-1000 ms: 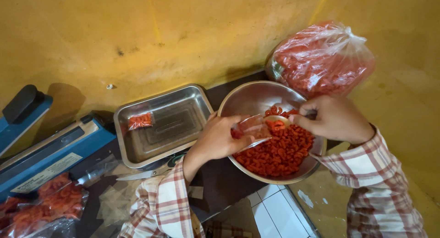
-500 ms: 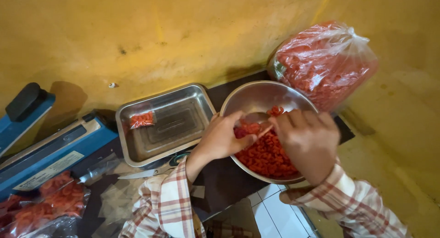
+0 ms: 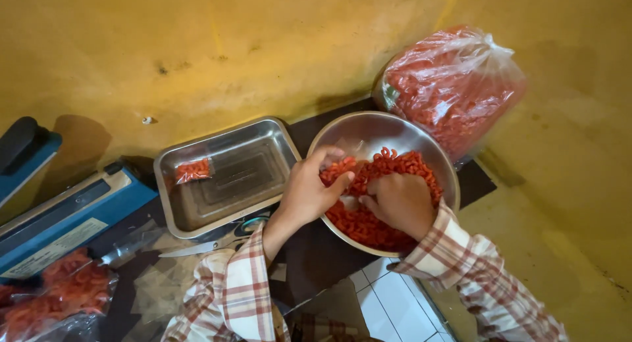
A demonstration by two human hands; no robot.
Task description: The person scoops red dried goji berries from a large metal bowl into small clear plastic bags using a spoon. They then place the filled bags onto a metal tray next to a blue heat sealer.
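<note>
Both hands have sunk deeper into the round steel bowl [image 3: 421, 134] since half a second ago; the right hand [image 3: 398, 202], which was then raised over the red snack pieces [image 3: 368, 220], now lies down among them, and the small clear bag seen between the hands a second ago can hardly be made out any more.

Head view: the left hand [image 3: 308, 192] reaches over the near-left rim of the bowl. Its fingers [image 3: 329, 159] are curled and pinched together, the thumb meeting the fingertips on something pale and thin at the edge of the heap; whether that is a bag cannot be told. The right hand's fingers [image 3: 370, 204] are bent and half buried in the red pieces, knuckles up, closed loosely on the snacks; the two hands nearly touch. Red pieces lie all around and under both sets of fingers, filling the near half of the bowl, while the far wall of the bowl is bare metal.

Just to the left of the left hand's fingers stands a rectangular steel tray [image 3: 253, 177] holding one small filled packet [image 3: 193, 170] in its far-left corner. Beyond the right hand's fingers, touching the far-right rim of the bowl, a large knotted plastic bag of the same red snack [image 3: 454, 85] leans against the yellow wall. Well to the left of both hands sits a blue heat sealer [image 3: 62, 213], with filled packets [image 3: 59, 292] in front of it on the dark tabletop [image 3: 316, 256]. Both forearms wear plaid sleeves [image 3: 230, 296].
</note>
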